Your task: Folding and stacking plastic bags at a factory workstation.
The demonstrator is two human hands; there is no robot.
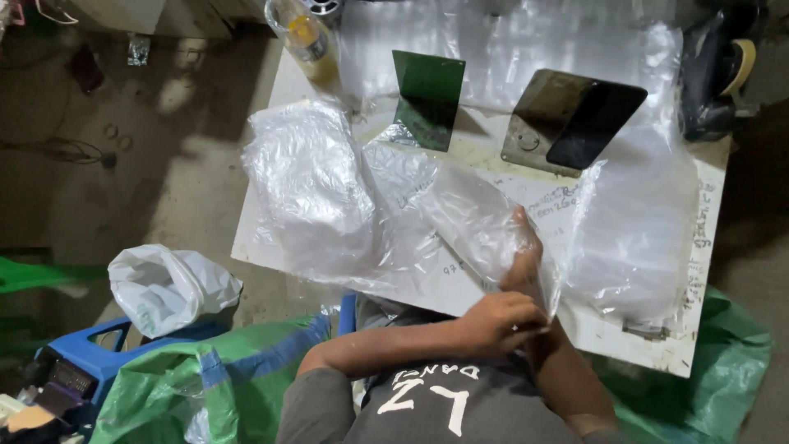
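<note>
My left hand [503, 319] and right hand [524, 265] each hold a closed grip on one clear plastic bag [485, 224] at the counter [699, 329] edge.

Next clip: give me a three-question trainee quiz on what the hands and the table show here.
1. True or false: both hands are on the same clear plastic bag.
2. Which lies left of that bag on the table? A) a stack of clear bags B) a red box C) a metal bowl
3. What two dark things stand propped at the table's far side?

Key
1. True: the left hand grips the bag's near edge, and the right hand is slid into it.
2. A, the stack.
3. A green plate and a black plate.
</note>
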